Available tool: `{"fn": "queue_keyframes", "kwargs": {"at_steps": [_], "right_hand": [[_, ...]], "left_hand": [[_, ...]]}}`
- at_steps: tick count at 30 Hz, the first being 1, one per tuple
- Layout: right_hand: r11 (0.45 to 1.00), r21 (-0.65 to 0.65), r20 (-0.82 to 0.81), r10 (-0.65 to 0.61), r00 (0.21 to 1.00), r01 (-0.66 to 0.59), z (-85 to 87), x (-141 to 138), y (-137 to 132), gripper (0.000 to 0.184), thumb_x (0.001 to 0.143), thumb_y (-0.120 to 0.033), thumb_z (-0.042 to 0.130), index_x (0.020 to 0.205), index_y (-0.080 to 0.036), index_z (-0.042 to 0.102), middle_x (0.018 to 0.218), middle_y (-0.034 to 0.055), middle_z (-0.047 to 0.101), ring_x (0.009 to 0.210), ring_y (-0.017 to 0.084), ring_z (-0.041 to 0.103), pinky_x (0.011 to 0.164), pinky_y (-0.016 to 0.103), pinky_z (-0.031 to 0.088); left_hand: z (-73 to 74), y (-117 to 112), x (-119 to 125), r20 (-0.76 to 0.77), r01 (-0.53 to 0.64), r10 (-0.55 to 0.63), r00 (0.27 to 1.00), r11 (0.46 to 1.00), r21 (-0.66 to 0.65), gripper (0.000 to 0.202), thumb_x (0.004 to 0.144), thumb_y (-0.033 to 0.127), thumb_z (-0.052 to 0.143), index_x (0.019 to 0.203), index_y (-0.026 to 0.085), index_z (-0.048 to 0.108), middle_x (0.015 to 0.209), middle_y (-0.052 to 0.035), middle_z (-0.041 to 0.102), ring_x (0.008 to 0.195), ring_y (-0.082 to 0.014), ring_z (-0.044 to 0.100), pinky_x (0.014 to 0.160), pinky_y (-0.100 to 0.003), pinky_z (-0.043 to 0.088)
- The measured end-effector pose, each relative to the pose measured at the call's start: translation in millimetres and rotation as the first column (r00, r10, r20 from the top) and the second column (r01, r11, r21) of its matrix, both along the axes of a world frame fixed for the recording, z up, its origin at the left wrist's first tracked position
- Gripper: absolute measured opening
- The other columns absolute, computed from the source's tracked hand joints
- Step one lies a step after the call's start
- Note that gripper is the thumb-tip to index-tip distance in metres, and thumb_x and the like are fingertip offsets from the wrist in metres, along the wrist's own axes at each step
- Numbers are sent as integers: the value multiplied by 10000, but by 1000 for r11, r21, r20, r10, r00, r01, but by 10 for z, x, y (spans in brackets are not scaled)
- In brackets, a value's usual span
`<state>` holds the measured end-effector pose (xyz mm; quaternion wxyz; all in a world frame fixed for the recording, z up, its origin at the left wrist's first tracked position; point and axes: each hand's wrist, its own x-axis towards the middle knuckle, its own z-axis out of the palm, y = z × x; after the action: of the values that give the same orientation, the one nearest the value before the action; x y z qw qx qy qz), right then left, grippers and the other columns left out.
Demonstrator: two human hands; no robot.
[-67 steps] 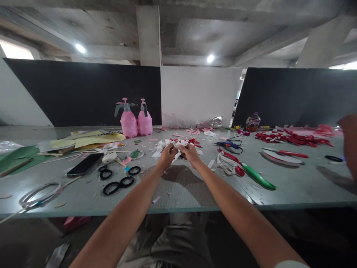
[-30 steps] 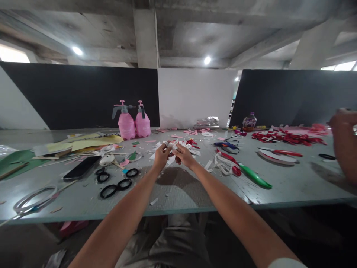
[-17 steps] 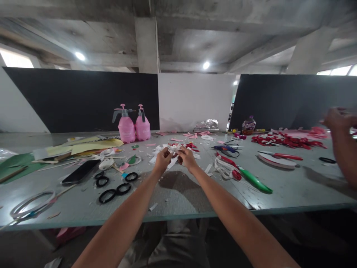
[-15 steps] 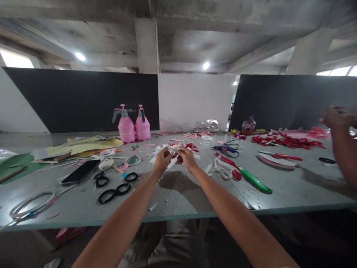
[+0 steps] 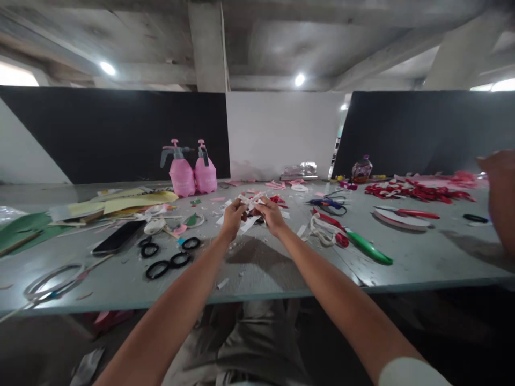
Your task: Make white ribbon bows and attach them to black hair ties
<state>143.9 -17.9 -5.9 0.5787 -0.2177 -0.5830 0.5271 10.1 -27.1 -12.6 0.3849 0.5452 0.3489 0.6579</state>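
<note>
Both my arms reach out over the grey table (image 5: 257, 273). My left hand (image 5: 232, 217) and my right hand (image 5: 270, 215) meet above its middle. Their fingers are pinched on a small white ribbon piece (image 5: 250, 201) held between them. More white and red ribbon scraps (image 5: 277, 199) lie on the table just beyond my hands.
Two pink spray bottles (image 5: 193, 172) stand at the back. A phone (image 5: 118, 237), black scissors (image 5: 169, 265) and yellow paper sheets (image 5: 120, 203) lie left. A green-handled tool (image 5: 364, 246), a glue gun (image 5: 326, 203) and red ribbon pieces (image 5: 418, 192) lie right. Another person's arm (image 5: 501, 198) is at the right edge.
My hands stayed together working the white piece, lifting it slightly. The view tilted a little. The other person's arm at the right shifted and dropped lower.
</note>
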Motion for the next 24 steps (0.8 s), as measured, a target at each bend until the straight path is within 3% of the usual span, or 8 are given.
{"fn": "queue_keyframes", "kwargs": {"at_steps": [4, 8, 11, 16, 20, 24], "right_hand": [[1000, -7, 33, 25, 999, -25, -29, 17, 17, 494, 699, -358, 640, 1161, -187, 608, 608, -29, 616, 548, 125, 536, 582, 249, 416], [1000, 12, 82, 17, 996, -18, -87, -22, 64, 501, 722, -384, 628, 1183, -190, 601, 621, -22, 616, 553, 134, 544, 562, 248, 411], [994, 91, 145, -67, 987, 54, -106, -43, 82, 434, 745, -413, 603, 1115, -187, 638, 646, -19, 605, 558, 124, 514, 549, 237, 392], [940, 271, 226, -271, 936, 207, -103, -41, 92, 236, 742, -378, 599, 801, -163, 673, 597, -30, 527, 559, 105, 442, 541, 222, 355], [962, 190, 194, -232, 953, 195, -139, -59, 133, 289, 710, -381, 624, 909, -178, 675, 593, -42, 519, 552, 108, 442, 523, 219, 382], [992, 51, 36, -121, 992, 119, -139, -74, 149, 432, 679, -360, 652, 1077, -193, 643, 624, -51, 538, 567, 105, 469, 587, 230, 439]], "left_hand": [[-32, 32, -23, -29, -11, 11, 1000, 1000, 6, 299, 715, 296, 618, 983, 162, 624, 681, 47, 518, 452, -37, 428, 428, -174, 331], [-51, 47, -46, -95, -61, 64, 993, 998, 33, 285, 702, 242, 604, 973, 156, 623, 643, 60, 478, 449, -35, 411, 427, -161, 320], [-28, 31, -50, -162, -107, 115, 980, 993, 59, 353, 706, 212, 588, 1054, 164, 618, 643, 66, 479, 467, -31, 384, 457, -149, 320], [14, -17, -36, -295, -205, 240, 925, 968, 143, 362, 676, 183, 606, 1034, 153, 652, 630, 60, 481, 554, -53, 418, 529, -148, 344], [13, -44, -24, -327, -203, 246, 912, 966, 160, 424, 686, 199, 609, 1107, 169, 636, 624, 64, 478, 538, -57, 404, 530, -159, 343], [20, -44, -24, -298, -140, 172, 939, 982, 126, 440, 694, 231, 635, 1130, 172, 628, 655, 49, 519, 570, -67, 446, 551, -171, 366]]}}
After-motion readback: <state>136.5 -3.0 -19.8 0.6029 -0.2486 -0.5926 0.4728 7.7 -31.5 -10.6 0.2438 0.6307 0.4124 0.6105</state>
